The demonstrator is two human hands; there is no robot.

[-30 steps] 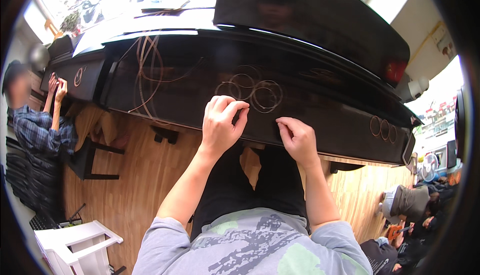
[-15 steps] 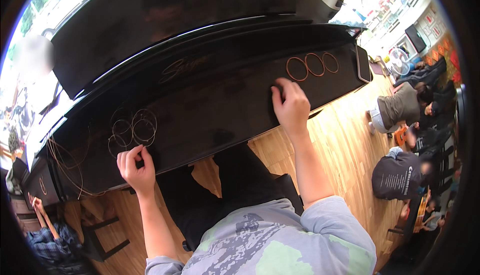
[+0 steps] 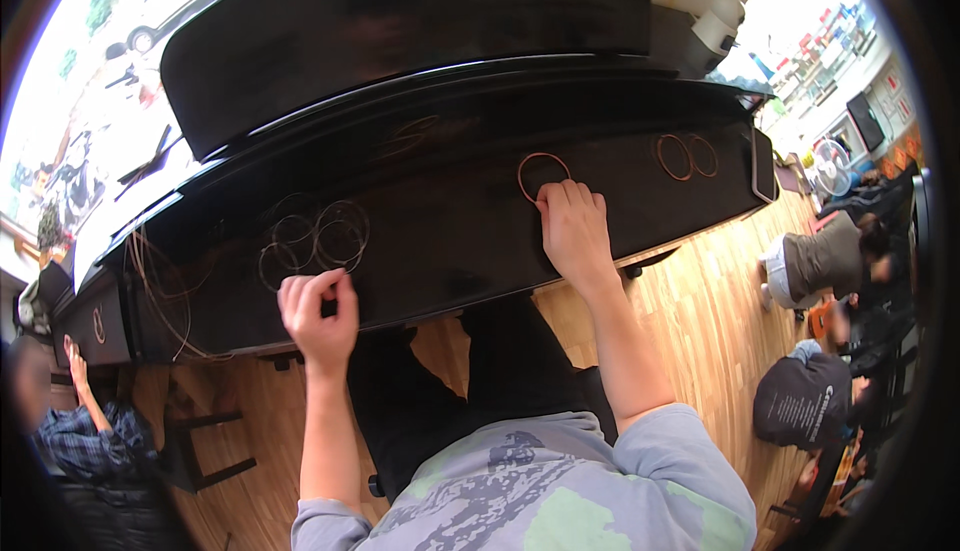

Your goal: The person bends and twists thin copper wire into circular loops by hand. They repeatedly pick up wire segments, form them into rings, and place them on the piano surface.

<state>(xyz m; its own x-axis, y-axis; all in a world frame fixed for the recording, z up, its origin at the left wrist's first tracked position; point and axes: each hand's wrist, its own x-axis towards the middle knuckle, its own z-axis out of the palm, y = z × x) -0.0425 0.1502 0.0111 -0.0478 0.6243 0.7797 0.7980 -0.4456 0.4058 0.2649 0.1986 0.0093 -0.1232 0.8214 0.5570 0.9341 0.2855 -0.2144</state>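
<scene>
A thin copper-coloured ring [image 3: 544,155], seemingly a coiled wire, is pinched at its near edge by my right hand [image 3: 576,231], over the black piano lid [image 3: 440,241]. My left hand [image 3: 320,321] has its fingers closed in a pinch at the near side of several thin silvery wire coils [image 3: 341,238]. These coils overlap on the lid, and whether the fingertips grip one I cannot make out. Farther right lie two more copper-coloured rings [image 3: 675,158], overlapping or touching, out of reach of both hands.
Loose long wires [image 3: 165,291] trail over the lid's left end. A phone-like dark slab [image 3: 764,165] stands at the right end. Behind rises a raised black panel [image 3: 410,21]. A person in a plaid shirt [image 3: 95,451] is at far left; others sit at right.
My right hand has moved left along the lid with one copper-coloured ring, leaving two at the right. My left hand stays near the silvery coils. The whole view has shifted a little.
</scene>
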